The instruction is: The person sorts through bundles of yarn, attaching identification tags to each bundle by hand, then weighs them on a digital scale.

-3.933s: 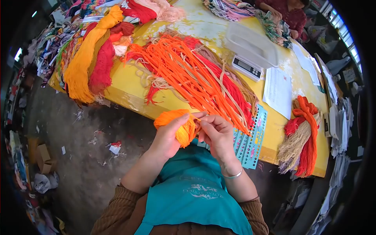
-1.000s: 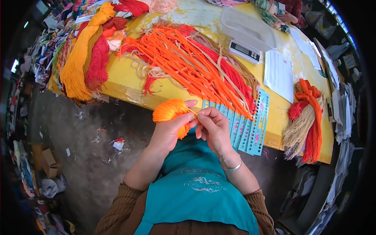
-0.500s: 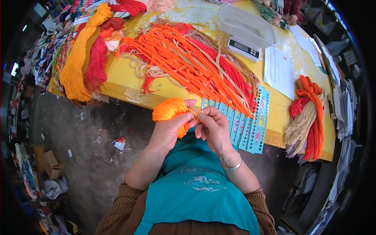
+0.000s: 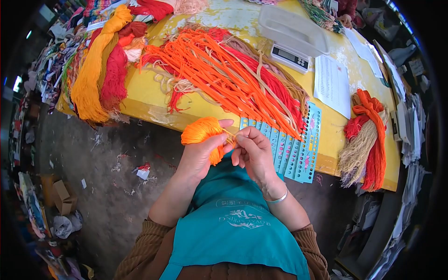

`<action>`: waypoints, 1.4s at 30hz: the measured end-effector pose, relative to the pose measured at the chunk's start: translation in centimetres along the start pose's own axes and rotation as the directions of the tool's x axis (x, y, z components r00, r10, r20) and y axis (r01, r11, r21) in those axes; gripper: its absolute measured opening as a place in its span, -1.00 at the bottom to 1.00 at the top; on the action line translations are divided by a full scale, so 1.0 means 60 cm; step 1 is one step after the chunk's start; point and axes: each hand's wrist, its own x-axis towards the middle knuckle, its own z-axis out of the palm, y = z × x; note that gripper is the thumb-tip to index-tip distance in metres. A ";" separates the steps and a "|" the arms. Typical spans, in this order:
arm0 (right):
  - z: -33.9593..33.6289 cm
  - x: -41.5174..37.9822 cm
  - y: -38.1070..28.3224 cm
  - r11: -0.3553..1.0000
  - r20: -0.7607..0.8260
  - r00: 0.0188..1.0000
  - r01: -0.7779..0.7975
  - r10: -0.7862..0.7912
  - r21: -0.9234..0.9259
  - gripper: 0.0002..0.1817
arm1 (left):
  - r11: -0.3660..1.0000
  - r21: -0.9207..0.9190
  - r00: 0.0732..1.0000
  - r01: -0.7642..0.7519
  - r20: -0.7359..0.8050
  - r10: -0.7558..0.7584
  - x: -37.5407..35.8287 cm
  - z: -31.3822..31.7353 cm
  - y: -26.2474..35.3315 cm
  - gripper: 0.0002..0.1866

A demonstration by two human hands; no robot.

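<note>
A bundle of bright orange thread is gripped in my left hand, between thumb and fingers, in front of the table's near edge. Just to its right, my right hand pinches a thin strand of orange thread that runs from the bundle. Blue-green cards with punched holes lie behind and right of my right hand. Long orange, red and beige threads stretch from these cards across the table.
The yellow table also bears a digital scale, a clear plastic tray, a printed sheet, yellow and red skeins at left, and a mixed skein at right. A teal apron covers my lap.
Both hands stay nearly in place. Near my fingertips the orange strand has shifted slightly and now shows a small loop.
</note>
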 end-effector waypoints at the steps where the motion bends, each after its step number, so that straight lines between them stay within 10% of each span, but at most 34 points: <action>1: 0.000 0.000 0.000 1.000 0.000 1.000 0.000 0.000 0.000 -0.92 | 1.000 0.018 1.000 -0.007 0.019 0.007 0.001 -0.004 -0.001 -0.66; 22: 0.014 0.006 0.007 0.981 -0.036 0.990 0.131 -0.138 -0.144 -0.96 | 0.996 0.054 0.996 -0.074 0.050 0.071 0.001 0.004 -0.012 -0.59; 37: 0.006 0.008 0.000 0.998 -0.078 0.997 0.009 -0.005 0.059 -0.94 | 0.999 -0.005 0.995 -0.051 0.085 0.051 0.002 -0.007 -0.008 -0.73; 42: -0.002 0.005 -0.032 0.959 0.127 0.953 -0.283 0.277 0.030 -0.91 | 0.997 0.075 0.996 -0.034 0.090 0.027 0.001 -0.022 0.002 -0.80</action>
